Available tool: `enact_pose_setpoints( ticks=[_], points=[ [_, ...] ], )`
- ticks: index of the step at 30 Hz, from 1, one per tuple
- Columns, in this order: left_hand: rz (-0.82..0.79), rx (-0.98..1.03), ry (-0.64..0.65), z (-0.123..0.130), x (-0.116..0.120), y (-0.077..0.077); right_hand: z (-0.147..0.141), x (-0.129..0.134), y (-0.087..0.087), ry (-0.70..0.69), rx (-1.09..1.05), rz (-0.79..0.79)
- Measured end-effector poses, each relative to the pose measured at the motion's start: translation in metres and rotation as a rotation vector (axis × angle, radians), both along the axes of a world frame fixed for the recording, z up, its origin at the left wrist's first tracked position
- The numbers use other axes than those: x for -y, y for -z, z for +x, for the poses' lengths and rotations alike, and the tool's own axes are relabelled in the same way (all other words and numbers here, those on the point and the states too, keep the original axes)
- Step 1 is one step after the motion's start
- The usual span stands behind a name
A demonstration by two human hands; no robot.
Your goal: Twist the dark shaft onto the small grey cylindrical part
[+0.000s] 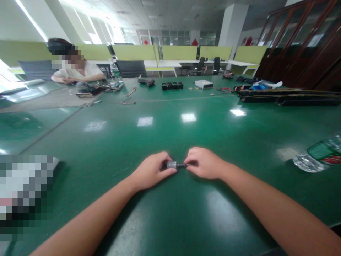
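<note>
Just above the green tabletop, near its middle, lies a small grey cylinder (172,164) with a thin dark stem (182,165) running out to the right. My left hand (153,170) grips the cylinder between thumb and fingers. The far end of the stem is pinched in the fingertips of my right hand (204,163), which hide its tip. What kind of part this is cannot be made out. Both hands are low, facing each other across the piece, with their forearms reaching in from the bottom corners.
A plastic bottle (317,156) lies at right; a blurred-out pale object (26,181) is at left. Across the green table (170,135) are a dark power tool (146,82), a black block (172,86), a white box (203,84) and long black bars (287,96). Another person (77,71) sits back left.
</note>
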State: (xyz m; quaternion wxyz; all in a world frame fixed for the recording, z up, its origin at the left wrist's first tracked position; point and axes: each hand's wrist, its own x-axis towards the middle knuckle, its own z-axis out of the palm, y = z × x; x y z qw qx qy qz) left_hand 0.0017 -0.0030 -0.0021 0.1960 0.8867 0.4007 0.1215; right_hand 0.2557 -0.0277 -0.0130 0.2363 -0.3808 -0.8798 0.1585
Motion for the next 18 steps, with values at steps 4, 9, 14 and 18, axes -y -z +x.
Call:
enact_pose_setpoints(
  ticks=[4, 9, 14, 18],
  points=[
    [-0.003, 0.000, -0.001, 0.0002, 0.0005, -0.0008, 0.0003, 0.0003, -0.0015, 0.001, -0.003, -0.020],
    [-0.007, 0.007, -0.002, 0.0006, 0.0011, -0.0021, 0.0006, 0.0000, -0.0034, 0.004, 0.009, -0.055],
    [-0.006, 0.005, -0.006, 0.0007, 0.0010, -0.0026, 0.0013, -0.0004, -0.0058, 0.006, 0.012, -0.073],
    [-0.009, -0.002, -0.008, 0.0001, 0.0008, -0.0023, 0.0023, -0.0006, -0.0057, 0.007, 0.023, -0.066]
  ],
)
